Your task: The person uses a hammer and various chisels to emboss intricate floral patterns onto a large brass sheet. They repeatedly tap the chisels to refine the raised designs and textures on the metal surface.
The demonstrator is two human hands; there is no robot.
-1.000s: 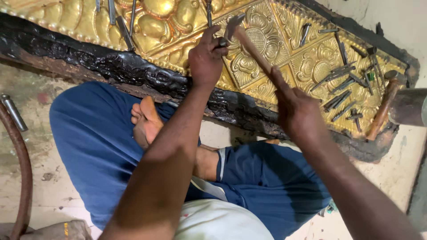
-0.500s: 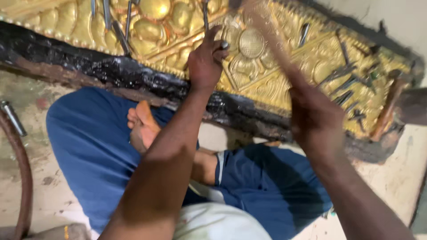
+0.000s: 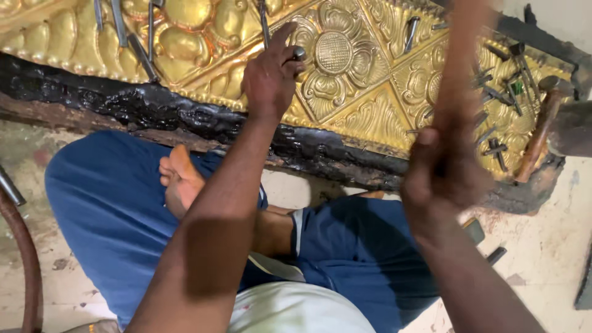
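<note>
An embossed golden metal sheet [image 3: 370,92] with flower patterns lies on a bed of black pitch [image 3: 185,117]. My left hand [image 3: 271,77] grips a thin steel punch [image 3: 264,21] held upright against the sheet beside a round flower relief [image 3: 333,53]. My right hand [image 3: 441,179] is raised and blurred with motion, closed around the wooden handle of a hammer [image 3: 459,68] that rises out of the top of the view; the hammer's head is hidden.
Several loose steel punches [image 3: 493,92] lie on the sheet's right part, others [image 3: 132,43] at upper left. A second wooden-handled hammer [image 3: 542,132] rests at the right edge. My crossed legs in blue cloth [image 3: 111,216] and a bare foot [image 3: 179,179] sit below the pitch.
My right hand has swung the hammer up and back from the punch, away from the sheet. My left hand keeps the punch at nearly the same spot.
</note>
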